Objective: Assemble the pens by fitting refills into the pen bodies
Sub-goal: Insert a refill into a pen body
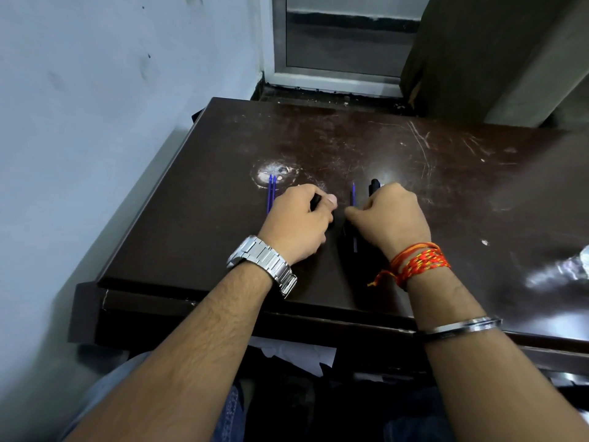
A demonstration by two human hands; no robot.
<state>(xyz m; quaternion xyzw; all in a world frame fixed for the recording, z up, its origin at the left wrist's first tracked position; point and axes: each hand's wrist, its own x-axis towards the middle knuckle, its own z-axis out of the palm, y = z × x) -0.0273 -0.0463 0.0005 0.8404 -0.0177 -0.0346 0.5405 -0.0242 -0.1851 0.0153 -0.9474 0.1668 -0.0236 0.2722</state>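
Observation:
Two blue refills (271, 194) lie side by side on the dark brown table (414, 173), just left of my left hand (298, 223). My left hand is closed around a black pen part (315, 201), whose end shows beside the thumb. A third blue refill (353, 199) lies between my hands, with its lower part showing near my right wrist. My right hand (390, 218) rests on the table with its fingers pinched at this refill. Black pen bodies (373, 186) stick out beyond its knuckles; how they lie under the hand is hidden.
The table is scratched, with a worn white patch (277, 173) behind the two refills. A pale wall (95, 106) runs close along the table's left edge. A metal-framed door (334, 43) stands behind the far edge. My knees are below the near edge.

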